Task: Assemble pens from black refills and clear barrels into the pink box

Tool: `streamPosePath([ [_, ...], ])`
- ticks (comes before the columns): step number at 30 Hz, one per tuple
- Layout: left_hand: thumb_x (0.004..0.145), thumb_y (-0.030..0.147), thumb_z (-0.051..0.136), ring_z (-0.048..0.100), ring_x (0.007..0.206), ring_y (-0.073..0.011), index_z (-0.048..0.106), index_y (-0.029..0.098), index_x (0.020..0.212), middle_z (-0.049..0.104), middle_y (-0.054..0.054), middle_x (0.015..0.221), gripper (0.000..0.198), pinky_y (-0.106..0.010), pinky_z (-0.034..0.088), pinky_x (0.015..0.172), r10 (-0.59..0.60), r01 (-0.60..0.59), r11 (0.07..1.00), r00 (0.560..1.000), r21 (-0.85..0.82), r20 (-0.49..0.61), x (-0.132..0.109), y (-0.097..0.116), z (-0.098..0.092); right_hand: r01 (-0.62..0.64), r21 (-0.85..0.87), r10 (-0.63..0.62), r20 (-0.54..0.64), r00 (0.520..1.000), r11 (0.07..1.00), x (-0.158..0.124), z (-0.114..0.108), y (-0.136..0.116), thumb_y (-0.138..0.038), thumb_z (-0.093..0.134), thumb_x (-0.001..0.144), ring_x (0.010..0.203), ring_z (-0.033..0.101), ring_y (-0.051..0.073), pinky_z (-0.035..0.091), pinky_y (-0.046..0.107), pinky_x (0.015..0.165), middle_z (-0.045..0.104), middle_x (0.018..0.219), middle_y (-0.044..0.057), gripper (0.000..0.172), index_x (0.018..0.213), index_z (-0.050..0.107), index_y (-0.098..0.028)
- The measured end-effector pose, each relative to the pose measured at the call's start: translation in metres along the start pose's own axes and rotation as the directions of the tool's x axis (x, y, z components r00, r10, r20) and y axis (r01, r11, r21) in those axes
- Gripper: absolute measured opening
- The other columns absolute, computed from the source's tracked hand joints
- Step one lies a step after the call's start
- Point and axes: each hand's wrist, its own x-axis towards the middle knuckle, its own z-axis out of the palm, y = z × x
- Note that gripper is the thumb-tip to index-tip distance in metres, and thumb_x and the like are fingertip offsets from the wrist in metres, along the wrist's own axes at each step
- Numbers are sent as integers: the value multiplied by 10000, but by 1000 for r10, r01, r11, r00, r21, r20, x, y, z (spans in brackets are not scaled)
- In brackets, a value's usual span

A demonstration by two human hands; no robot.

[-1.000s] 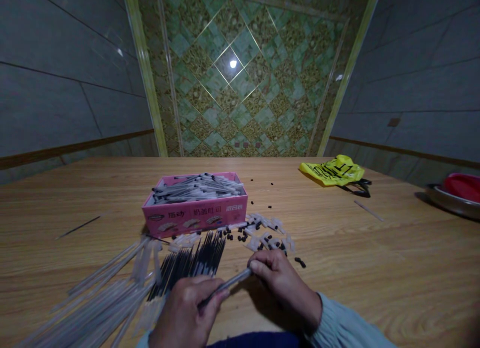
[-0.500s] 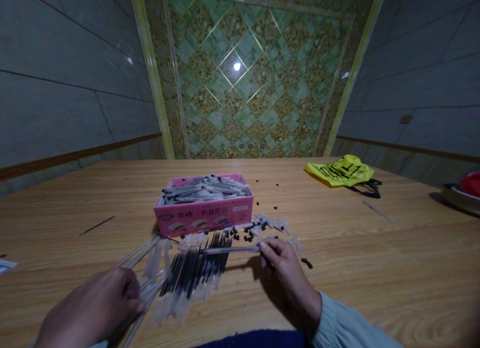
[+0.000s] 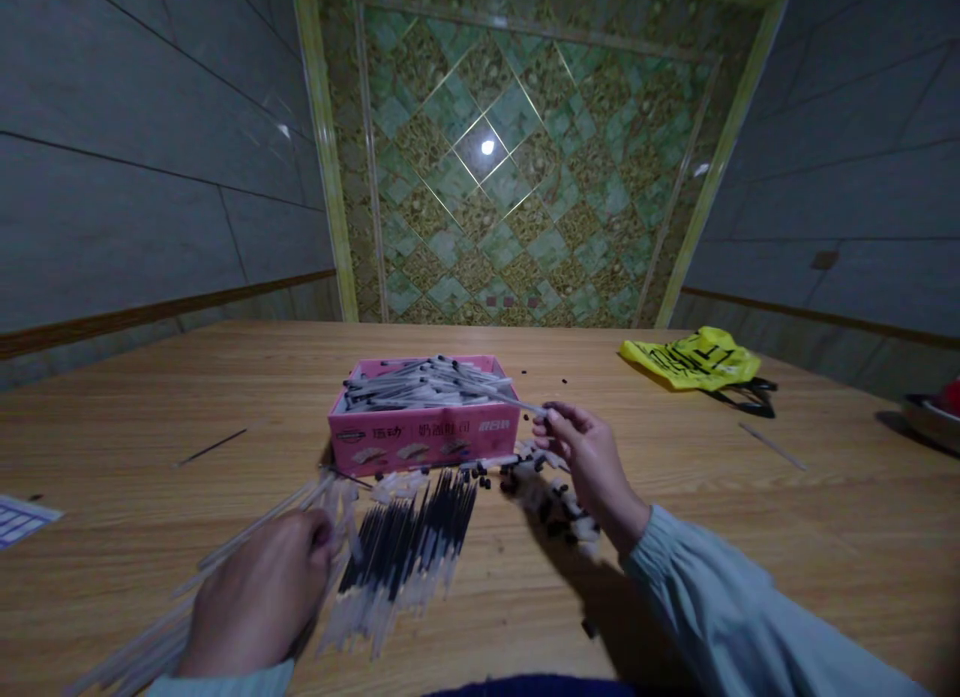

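Observation:
My right hand pinches one end of a pen, whose far end lies over the right rim of a pink box. Heaped inside the box are many assembled pens. At the lower left my left hand is curled closed, a little blurred, above clear pen barrels; whatever its fingers hold is hidden. Between the hands a row of black ink refills lies fanned on the table. Clear caps and small black plugs are scattered in front of the box.
A yellow bag with black handles lies at the back right of the wooden table. One loose thin stick rests nearer on that side, a dark refill on the left. A printed card sits at the left edge.
My right hand has moved forward with the pen, from above the refills to the box's right rim. My left hand has shifted slightly right, and more clear barrels show at lower left.

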Motion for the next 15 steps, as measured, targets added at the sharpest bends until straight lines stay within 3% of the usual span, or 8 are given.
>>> streamPosePath([
  [3,862,288,390,661,640,-249,592,233,874,708,-60,710,210,-303,400,533,7,-5,1000,994,20,-105,2,20,-5,-10,-23,8,-68,998,1000,46,16,-2,-180,662,781,569,617,104,535,218,559,645,667,24,81,796,599,-131],
  [5,894,302,366,670,660,-229,543,217,985,717,-57,783,216,-293,421,561,41,-51,998,976,-40,-214,1,28,0,-23,-54,18,-90,996,998,75,29,1,-164,621,829,568,604,97,531,219,566,629,674,22,60,794,591,-125],
  [8,901,306,397,681,701,-217,523,207,1013,723,-62,852,196,-287,443,585,162,-205,975,925,-90,-345,-1,31,16,-56,-116,45,-92,995,992,108,49,8,-236,559,899,697,621,123,540,275,630,637,867,36,148,969,594,-111],
  [11,897,295,426,688,723,-215,536,211,1020,729,-59,867,184,-283,457,570,257,-313,946,878,-79,-403,-3,31,27,-94,-179,84,-60,995,979,129,67,14,-297,540,912,907,613,186,533,371,760,593,1104,72,273,1138,552,-145],
  [15,896,285,441,692,772,-217,540,203,1031,730,-71,903,186,-281,479,592,297,-367,927,842,-76,-450,-3,32,30,-122,-276,128,1,992,953,143,80,20,-300,544,908,967,597,208,517,405,808,572,1159,85,301,1169,538,-150],
])
